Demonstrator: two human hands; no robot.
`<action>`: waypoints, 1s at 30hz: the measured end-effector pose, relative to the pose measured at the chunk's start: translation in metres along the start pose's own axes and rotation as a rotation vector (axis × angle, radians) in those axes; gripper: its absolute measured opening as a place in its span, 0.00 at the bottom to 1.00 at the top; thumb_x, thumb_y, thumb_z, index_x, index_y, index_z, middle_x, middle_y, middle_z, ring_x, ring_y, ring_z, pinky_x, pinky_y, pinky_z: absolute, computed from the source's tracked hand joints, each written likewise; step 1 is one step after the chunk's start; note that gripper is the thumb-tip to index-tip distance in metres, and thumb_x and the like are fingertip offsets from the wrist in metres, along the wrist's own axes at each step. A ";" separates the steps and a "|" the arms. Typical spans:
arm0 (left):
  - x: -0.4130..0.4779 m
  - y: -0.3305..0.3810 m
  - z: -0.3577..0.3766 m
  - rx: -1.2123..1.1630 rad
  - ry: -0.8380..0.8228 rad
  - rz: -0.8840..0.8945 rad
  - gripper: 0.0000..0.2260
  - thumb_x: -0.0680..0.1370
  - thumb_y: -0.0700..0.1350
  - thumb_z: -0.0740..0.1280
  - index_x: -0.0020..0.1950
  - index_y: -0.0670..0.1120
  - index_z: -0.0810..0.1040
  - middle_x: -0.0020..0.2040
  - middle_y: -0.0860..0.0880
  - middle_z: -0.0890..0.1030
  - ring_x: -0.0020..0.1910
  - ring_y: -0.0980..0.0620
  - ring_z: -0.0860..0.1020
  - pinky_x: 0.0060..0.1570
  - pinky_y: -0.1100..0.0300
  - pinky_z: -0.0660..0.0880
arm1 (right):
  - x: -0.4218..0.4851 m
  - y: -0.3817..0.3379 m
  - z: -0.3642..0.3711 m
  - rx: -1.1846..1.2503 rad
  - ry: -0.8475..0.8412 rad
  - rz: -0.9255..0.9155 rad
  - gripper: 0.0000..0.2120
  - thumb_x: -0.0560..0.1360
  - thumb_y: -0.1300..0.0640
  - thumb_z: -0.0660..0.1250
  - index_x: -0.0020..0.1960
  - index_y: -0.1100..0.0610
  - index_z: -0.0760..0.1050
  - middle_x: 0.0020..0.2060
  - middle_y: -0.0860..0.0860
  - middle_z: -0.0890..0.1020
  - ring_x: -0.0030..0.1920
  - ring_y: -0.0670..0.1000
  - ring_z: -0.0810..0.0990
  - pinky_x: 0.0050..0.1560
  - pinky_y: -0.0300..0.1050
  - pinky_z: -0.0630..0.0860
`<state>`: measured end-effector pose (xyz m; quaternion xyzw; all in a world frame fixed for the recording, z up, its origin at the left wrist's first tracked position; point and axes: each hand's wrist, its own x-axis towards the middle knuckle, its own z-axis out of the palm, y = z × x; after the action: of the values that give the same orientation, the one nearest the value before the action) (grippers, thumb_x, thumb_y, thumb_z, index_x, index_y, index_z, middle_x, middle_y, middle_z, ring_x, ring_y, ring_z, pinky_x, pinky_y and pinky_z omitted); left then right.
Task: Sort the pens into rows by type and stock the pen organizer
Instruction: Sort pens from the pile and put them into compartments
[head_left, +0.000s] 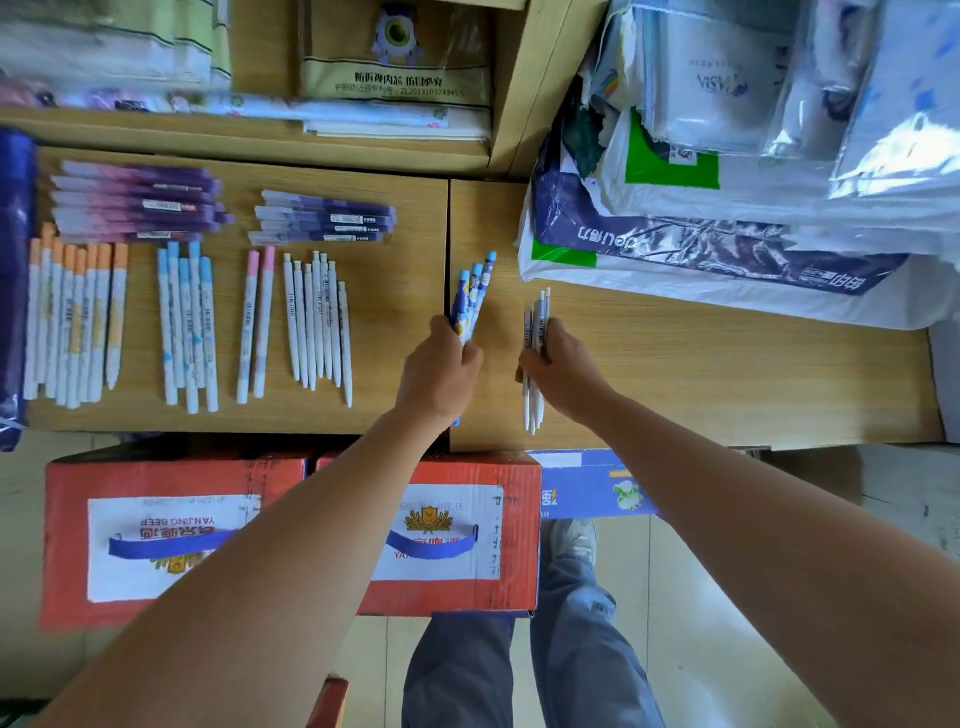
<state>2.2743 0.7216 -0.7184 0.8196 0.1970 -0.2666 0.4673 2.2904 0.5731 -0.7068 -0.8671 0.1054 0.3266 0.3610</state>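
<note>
On the left of the wooden counter (727, 374), sorted pens lie in rows: orange-capped pens (78, 317), blue-capped pens (187, 327), two pink-capped pens (256, 322) and white pens (318, 322), all well left of both hands. Next, the left hand (439, 374) grips a fanned bundle of blue patterned pens (472, 296). Just beside it, the right hand (563, 371) holds a small bunch of grey pens (536, 332). Plastic bags (727, 156) are piled at the far right.
</note>
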 end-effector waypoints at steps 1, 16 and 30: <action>-0.007 0.007 0.001 -0.006 -0.026 0.014 0.07 0.79 0.45 0.58 0.51 0.42 0.64 0.41 0.37 0.76 0.35 0.35 0.78 0.31 0.46 0.78 | -0.006 0.001 -0.006 0.031 0.009 0.006 0.03 0.77 0.63 0.59 0.49 0.60 0.65 0.40 0.56 0.82 0.38 0.54 0.79 0.32 0.39 0.71; -0.129 0.115 0.069 -0.124 -0.211 0.053 0.06 0.82 0.43 0.57 0.46 0.45 0.66 0.35 0.48 0.69 0.26 0.51 0.70 0.33 0.53 0.68 | -0.154 0.058 -0.130 0.519 0.010 0.029 0.03 0.80 0.62 0.62 0.50 0.62 0.71 0.36 0.53 0.80 0.35 0.50 0.79 0.37 0.39 0.75; -0.314 0.287 0.272 0.032 -0.305 0.246 0.10 0.83 0.45 0.56 0.42 0.48 0.65 0.34 0.46 0.69 0.25 0.50 0.71 0.31 0.57 0.69 | -0.360 0.231 -0.324 0.655 0.303 0.037 0.08 0.80 0.57 0.61 0.46 0.60 0.73 0.36 0.56 0.78 0.35 0.50 0.75 0.38 0.42 0.71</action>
<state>2.1249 0.3226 -0.4485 0.7950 0.0179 -0.3316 0.5077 2.0772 0.1634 -0.4335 -0.7420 0.2726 0.1497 0.5939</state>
